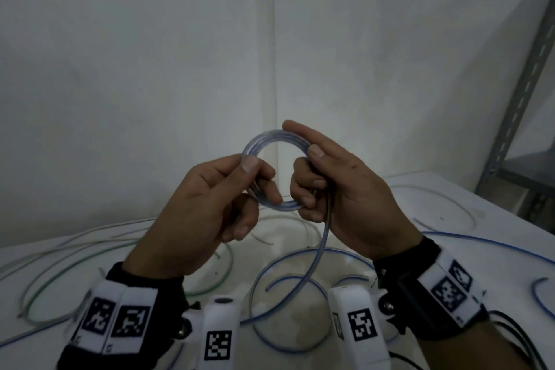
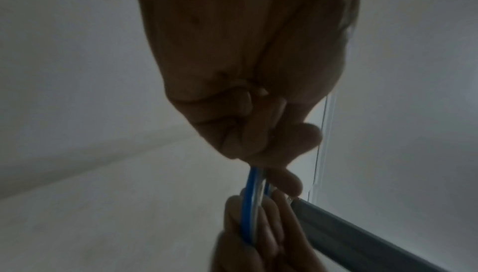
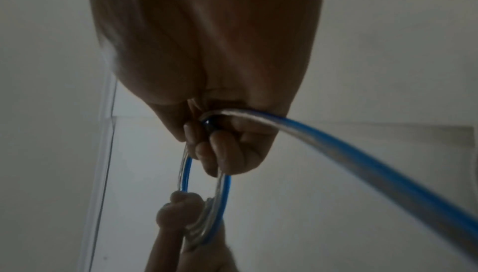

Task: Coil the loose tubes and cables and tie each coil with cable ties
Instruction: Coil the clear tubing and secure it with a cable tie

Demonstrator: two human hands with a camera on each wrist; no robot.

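Observation:
A small coil of clear tube with a blue stripe (image 1: 271, 137) is held up in the air above the table. My left hand (image 1: 240, 177) pinches the coil's left side between thumb and fingers. My right hand (image 1: 309, 171) grips its right side, fingers curled round the loops. The tube's loose tail (image 1: 318, 255) drops from the right hand to the table. The coil (image 3: 222, 198) shows edge-on in the right wrist view, with the tail (image 3: 362, 153) running off right. In the left wrist view the blue loops (image 2: 252, 200) pass between both hands' fingers.
Several loose tubes lie on the white table (image 1: 450, 207): a blue-striped one (image 1: 282, 336) looping near me, a greenish one (image 1: 54, 279) at left, clear ones (image 1: 450, 198) at right. A grey metal shelf (image 1: 528, 93) stands at far right. White walls behind.

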